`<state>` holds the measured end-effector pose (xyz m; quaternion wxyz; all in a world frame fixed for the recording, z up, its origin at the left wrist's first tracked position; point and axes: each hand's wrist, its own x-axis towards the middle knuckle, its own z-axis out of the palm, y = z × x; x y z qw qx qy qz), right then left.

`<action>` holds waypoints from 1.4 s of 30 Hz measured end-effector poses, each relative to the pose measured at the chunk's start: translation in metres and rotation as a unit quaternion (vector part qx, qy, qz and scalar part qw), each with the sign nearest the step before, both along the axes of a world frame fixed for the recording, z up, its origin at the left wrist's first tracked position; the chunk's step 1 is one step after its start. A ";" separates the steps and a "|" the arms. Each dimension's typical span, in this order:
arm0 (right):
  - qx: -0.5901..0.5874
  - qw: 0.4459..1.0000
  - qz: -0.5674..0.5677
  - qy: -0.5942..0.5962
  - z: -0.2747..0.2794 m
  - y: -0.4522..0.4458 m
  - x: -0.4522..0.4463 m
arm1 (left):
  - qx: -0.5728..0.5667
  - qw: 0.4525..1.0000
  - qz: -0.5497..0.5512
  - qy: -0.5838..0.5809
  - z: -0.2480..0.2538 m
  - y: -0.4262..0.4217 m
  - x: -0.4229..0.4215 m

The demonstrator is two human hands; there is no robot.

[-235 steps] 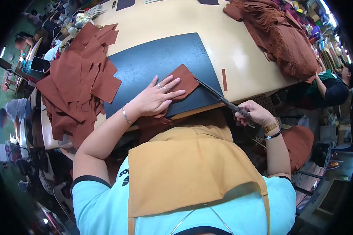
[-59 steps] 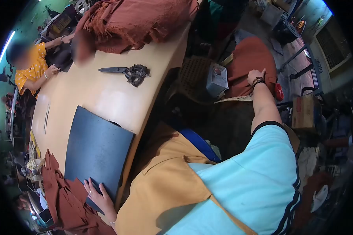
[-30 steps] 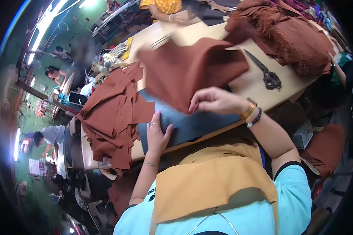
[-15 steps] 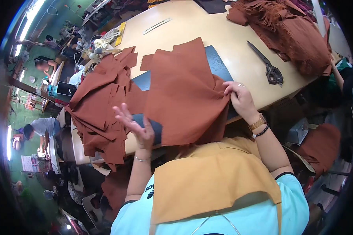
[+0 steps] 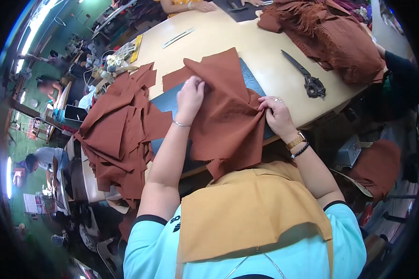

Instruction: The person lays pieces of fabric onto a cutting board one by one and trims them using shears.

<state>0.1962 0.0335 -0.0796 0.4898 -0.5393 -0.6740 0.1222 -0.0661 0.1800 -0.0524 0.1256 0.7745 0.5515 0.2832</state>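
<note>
Left hand (image 5: 191,95) pinching left edge of reddish-brown cloth (image 5: 223,109); right hand (image 5: 275,118) gripping gathered right edge; cloth lies partly over dark blue board (image 5: 252,79) at near side of bench (image 5: 256,49), its near edge beside tan apron (image 5: 256,218); heap of cut pieces (image 5: 118,128) left of board; black scissors (image 5: 305,76) on bench, right of board; frayed cloth bundle (image 5: 330,44) at far right; pale strips (image 5: 178,38) farther back; co-worker's hand (image 5: 204,6) at far edge.
</note>
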 end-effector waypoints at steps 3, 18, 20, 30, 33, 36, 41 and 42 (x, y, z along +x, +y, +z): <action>0.019 1.000 -0.012 -0.006 0.003 -0.001 0.003 | 0.046 0.991 0.002 -0.130 0.033 0.008 0.027; -0.042 0.991 -0.009 -0.127 0.017 -0.009 -0.011 | 0.128 0.932 0.340 -0.003 0.036 -0.095 -0.319; -0.073 0.986 0.028 -0.147 0.024 -0.010 -0.021 | 0.189 0.931 0.279 0.144 0.027 -0.105 -0.307; -0.187 0.960 0.170 -0.120 0.041 -0.010 -0.055 | -0.020 0.979 0.114 0.167 0.017 -0.103 -0.194; -0.353 0.859 0.352 0.113 0.083 -0.017 -0.026 | -0.112 0.982 0.074 0.136 0.030 -0.095 -0.180; -0.440 0.730 0.441 0.282 0.134 -0.016 0.025 | -0.175 0.975 0.022 0.135 0.031 -0.083 -0.162; 0.063 0.944 -0.213 -0.244 0.094 0.038 0.115 | -0.148 0.964 0.005 0.220 0.009 -0.057 -0.121; 0.069 0.964 -0.190 -0.171 0.093 0.036 0.114 | -0.124 0.965 0.008 0.232 0.004 -0.055 -0.116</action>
